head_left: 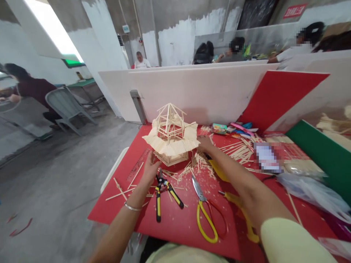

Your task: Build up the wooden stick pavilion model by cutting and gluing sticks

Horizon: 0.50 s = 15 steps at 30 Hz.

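A pavilion model of thin wooden sticks (171,148) stands upright on the red tabletop, with a wide flat lower roof and an open frame above. At its lower left edge, my left hand (150,170) has its fingers closed on the model's side. My right hand (204,143) reaches to the right edge of the roof; its fingers are partly hidden there, and I cannot tell how they are set. Below the model lie yellow-and-black pliers (166,190). Scissors with red and yellow handles (204,208) lie to their right. A yellow glue gun (241,210) rests under my right forearm.
Loose sticks (238,149) and cut bits cover the red table (120,204). Farther right are a phone (267,157), packs of sticks (298,155) and a plastic bag (315,193). White boards (192,91) stand behind the table. Several people sit beyond and at the left.
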Available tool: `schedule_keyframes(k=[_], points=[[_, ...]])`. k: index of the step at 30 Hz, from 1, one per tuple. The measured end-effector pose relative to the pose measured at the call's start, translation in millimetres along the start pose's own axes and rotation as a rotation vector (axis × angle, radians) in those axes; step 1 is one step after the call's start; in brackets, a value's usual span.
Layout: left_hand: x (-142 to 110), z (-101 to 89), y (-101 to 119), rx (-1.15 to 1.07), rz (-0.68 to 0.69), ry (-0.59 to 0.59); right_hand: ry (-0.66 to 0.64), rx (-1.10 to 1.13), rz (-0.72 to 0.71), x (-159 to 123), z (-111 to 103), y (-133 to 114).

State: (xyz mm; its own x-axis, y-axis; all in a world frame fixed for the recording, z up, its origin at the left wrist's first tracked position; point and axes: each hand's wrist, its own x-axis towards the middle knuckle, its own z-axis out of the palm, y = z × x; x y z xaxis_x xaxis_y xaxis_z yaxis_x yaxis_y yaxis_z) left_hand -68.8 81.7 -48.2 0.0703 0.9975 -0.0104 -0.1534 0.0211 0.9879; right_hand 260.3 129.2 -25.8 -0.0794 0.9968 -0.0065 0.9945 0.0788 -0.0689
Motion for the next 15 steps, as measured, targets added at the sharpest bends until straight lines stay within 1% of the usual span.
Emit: schedule_keyframes(k=[4, 7, 11, 15], points=[[0.4, 4.7, 1.3, -0.009, 0.032, -0.031, -0.018, 0.093, 0.018, -20.9, -3.7, 6.5], [1.8, 6.0, -2.3, -0.012, 0.051, -0.050, -0.029, 0.204, 0.030, -44.8, -10.2, -2.2], [3.6, 7.9, -8.6, -0.028, 0.050, -0.057, -0.032, 0.406, 0.046, -75.2, -10.7, -36.4], [5.1, 9.6, -14.5, -0.040, 0.038, -0.055, 0.018, 0.638, 0.082, -89.6, -3.5, -72.1]])
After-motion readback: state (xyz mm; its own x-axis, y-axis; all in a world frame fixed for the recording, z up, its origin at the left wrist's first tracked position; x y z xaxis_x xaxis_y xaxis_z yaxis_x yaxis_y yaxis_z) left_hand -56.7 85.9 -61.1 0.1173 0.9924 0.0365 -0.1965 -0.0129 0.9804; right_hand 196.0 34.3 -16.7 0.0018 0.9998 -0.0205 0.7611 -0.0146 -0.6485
